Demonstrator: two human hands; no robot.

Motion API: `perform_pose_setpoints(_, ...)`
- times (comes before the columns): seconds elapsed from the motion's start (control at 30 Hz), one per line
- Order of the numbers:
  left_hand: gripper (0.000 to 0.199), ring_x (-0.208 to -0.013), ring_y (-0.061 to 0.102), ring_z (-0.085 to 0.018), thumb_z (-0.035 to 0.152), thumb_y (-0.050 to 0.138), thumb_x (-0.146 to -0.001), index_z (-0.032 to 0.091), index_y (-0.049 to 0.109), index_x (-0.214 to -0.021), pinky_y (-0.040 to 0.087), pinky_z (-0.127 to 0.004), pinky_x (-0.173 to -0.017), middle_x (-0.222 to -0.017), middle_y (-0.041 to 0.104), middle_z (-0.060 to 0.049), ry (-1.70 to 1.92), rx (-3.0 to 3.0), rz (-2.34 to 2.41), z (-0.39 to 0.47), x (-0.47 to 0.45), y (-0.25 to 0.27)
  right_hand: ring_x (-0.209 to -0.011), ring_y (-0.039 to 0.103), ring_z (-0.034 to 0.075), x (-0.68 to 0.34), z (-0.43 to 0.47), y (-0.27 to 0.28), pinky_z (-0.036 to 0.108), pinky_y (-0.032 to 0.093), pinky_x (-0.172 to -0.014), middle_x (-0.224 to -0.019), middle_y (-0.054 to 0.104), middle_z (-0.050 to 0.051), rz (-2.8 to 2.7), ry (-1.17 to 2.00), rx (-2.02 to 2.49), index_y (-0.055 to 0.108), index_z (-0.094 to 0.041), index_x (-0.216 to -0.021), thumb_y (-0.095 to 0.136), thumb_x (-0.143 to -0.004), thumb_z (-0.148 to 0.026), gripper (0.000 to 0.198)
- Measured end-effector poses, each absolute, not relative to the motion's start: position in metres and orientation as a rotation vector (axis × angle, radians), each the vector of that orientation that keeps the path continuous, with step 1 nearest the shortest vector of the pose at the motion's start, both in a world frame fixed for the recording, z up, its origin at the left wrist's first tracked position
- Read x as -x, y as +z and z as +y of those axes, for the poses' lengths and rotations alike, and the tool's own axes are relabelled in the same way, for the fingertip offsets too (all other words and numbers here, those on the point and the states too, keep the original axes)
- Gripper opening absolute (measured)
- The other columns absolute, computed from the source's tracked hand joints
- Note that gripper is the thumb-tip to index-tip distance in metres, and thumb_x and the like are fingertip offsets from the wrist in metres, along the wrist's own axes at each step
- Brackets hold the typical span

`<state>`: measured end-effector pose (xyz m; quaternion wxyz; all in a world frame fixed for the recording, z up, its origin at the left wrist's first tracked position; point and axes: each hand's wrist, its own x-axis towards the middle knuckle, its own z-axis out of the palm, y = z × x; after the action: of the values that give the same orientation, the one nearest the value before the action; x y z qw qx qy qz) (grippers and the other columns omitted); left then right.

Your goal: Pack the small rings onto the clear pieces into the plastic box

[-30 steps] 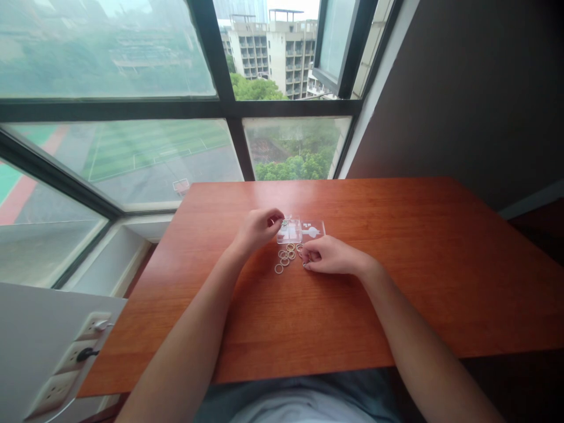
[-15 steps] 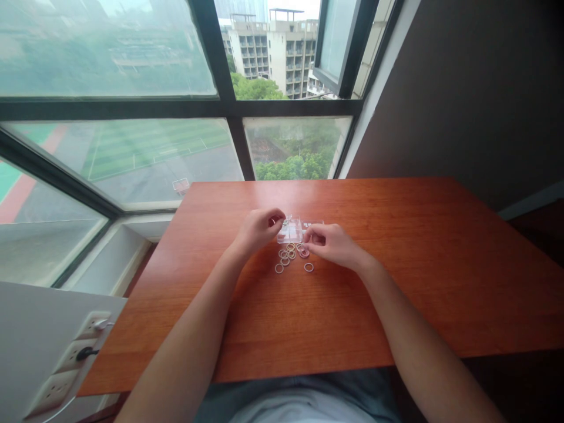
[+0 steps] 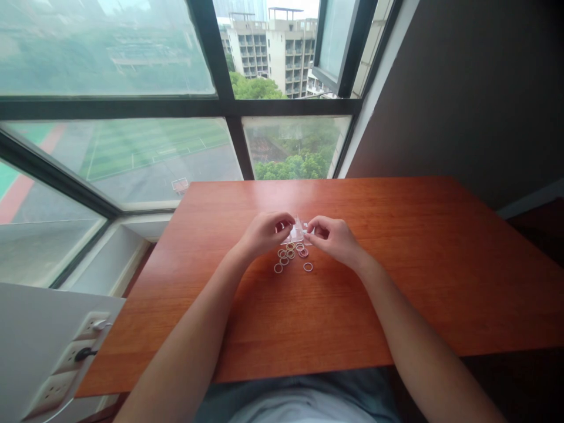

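Observation:
A small clear plastic box (image 3: 298,236) with compartments lies on the wooden table, partly hidden by my hands. My left hand (image 3: 266,234) reaches over its left side, fingers curled with the tips pressed together. At its right side my right hand (image 3: 333,236) is closed in a pinch, fingertips close to the box. Whatever either hand grips is too small or too hidden to name. Several thin pale rings (image 3: 284,261), like hair ties, lie loosely on the near side of the box. A pink ring (image 3: 304,252) is among them, and a single pale ring (image 3: 308,267) lies apart, nearer to me.
The brown wooden table (image 3: 308,323) reaches to the window (image 3: 295,147) at its far edge. A grey wall (image 3: 449,106) stands to the right. Sockets with plugs (image 3: 83,353) are on the low wall at the left.
My left hand has moved right, covering more of the box's left side. My right hand has risen slightly, and the two hands are closer together. The rings on the table look unchanged.

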<state>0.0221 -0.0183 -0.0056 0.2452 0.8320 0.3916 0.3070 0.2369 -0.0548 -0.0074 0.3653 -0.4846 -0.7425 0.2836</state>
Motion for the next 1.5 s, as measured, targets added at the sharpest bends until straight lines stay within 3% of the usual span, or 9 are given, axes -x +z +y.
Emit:
perform_pose_setpoints(0.37,0.016,-0.065,0.06,-0.009,0.013,0.057,-0.08,0.016,0.069,-0.091,0.046,-0.018,-0.059,-0.078,0.069,-0.001,0.795,-2.172,0.908,-0.029,-0.033,0.004,-0.053,0.04,0.009,-0.238,-0.055,-0.007,0.021,0.032,-0.052,-0.057,0.048,-0.005,-1.922,0.771,1.28,0.064,-0.019,-0.084,0.065,-0.081,-0.038,0.02)
perform_pose_setpoints(0.93,0.015,-0.065,0.06,-0.009,0.012,0.055,-0.082,0.016,0.069,-0.087,0.046,-0.018,-0.059,-0.077,0.068,-0.001,0.769,-2.192,0.868,-0.031,-0.035,0.005,-0.053,0.042,0.009,-0.238,-0.054,-0.007,0.021,0.033,-0.054,-0.057,0.049,-0.006,-1.915,0.761,1.274,0.065,-0.019,-0.084,0.066,-0.079,-0.032,0.014)
perform_pose_setpoints(1.17,0.014,-0.063,0.06,-0.009,0.012,0.054,-0.08,0.016,0.068,-0.082,0.045,-0.018,-0.057,-0.074,0.068,-0.001,0.775,-2.222,0.944,-0.029,-0.033,0.006,-0.053,0.041,0.009,-0.236,-0.055,-0.006,0.021,0.033,-0.054,-0.057,0.049,-0.006,-1.954,0.746,1.292,0.065,-0.019,-0.084,0.065,-0.08,-0.033,0.014)
perform_pose_setpoints(1.5,0.01,-0.063,0.061,-0.012,0.021,0.061,-0.079,0.016,0.069,-0.081,0.047,-0.022,-0.059,-0.072,0.069,-0.003,1.072,-2.162,1.399,-0.002,0.005,-0.002,-0.052,0.041,0.009,-0.237,-0.054,-0.007,0.022,0.033,-0.055,-0.057,0.051,-0.006,-1.978,0.708,1.307,0.067,-0.02,-0.083,0.063,-0.082,-0.03,0.012)
